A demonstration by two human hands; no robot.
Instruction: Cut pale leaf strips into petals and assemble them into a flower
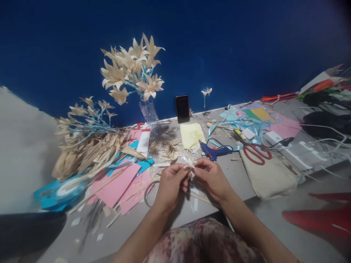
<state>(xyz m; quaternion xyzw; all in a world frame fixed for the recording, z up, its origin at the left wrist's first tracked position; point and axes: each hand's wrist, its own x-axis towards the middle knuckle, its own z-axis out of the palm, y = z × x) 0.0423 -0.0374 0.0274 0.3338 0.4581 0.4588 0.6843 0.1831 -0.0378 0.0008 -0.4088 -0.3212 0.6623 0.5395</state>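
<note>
Between my two hands, low over the front of the table, is a small pale flower (189, 163) that looks made of dried husk. My left hand (173, 182) is closed with its fingertips pinching the flower from the left. From the other side, the thumb and fingers of my right hand (212, 179) pinch it too. The fingers partly cover its base. Just beyond my right hand lies a blue glue gun (215, 150). Close to my left wrist, a grey ring-shaped handle (149, 193) shows on the table.
Husk flowers stand in a clear vase (148, 109) at the back. A phone (182, 109) leans on the blue wall. Dried husks (90, 155) and pink paper (117, 184) lie left. Right are red-handled scissors (257, 153), a beige cloth (267, 177) and a power strip (296, 151) with cables.
</note>
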